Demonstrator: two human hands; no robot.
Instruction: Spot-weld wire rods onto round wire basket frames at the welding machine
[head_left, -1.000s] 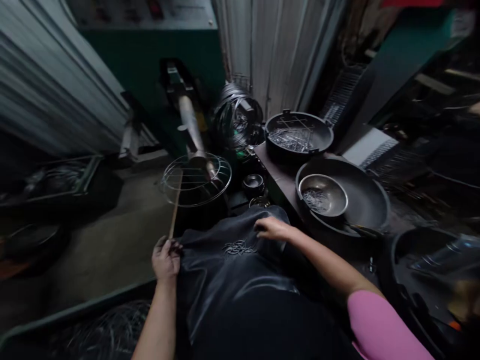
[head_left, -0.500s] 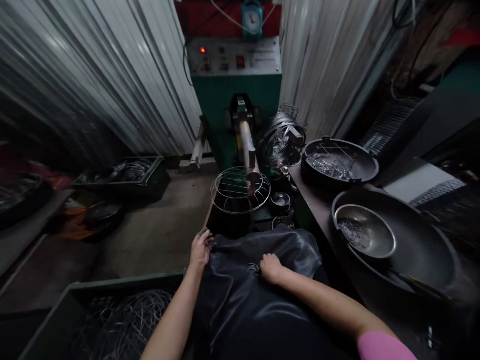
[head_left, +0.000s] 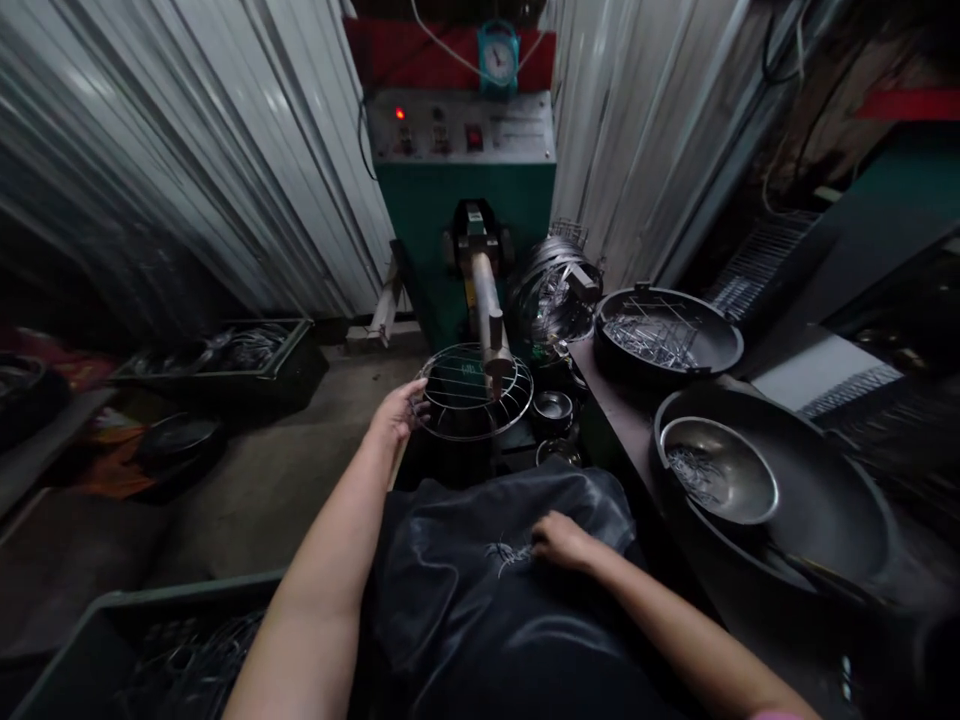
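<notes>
My left hand is stretched forward to the left rim of a round wire rack that sits under the metal arm of a green machine; its fingers touch or curl on the rim. My right hand rests on the dark shiny cloth over my lap, fingers bent beside a small cluster of short wire pieces. Whether it pinches any of them is hidden.
A dark table on the right carries a black pan of wire pieces and a big dark wok with a steel bowl inside. Crates of wire rings stand at bottom left and far left. Corrugated metal walls close in behind.
My left hand left the edge of the lap cloth and reached forward to the wire rack's rim. My right hand stayed on the cloth by the wire pieces. The view settled on the machine.
</notes>
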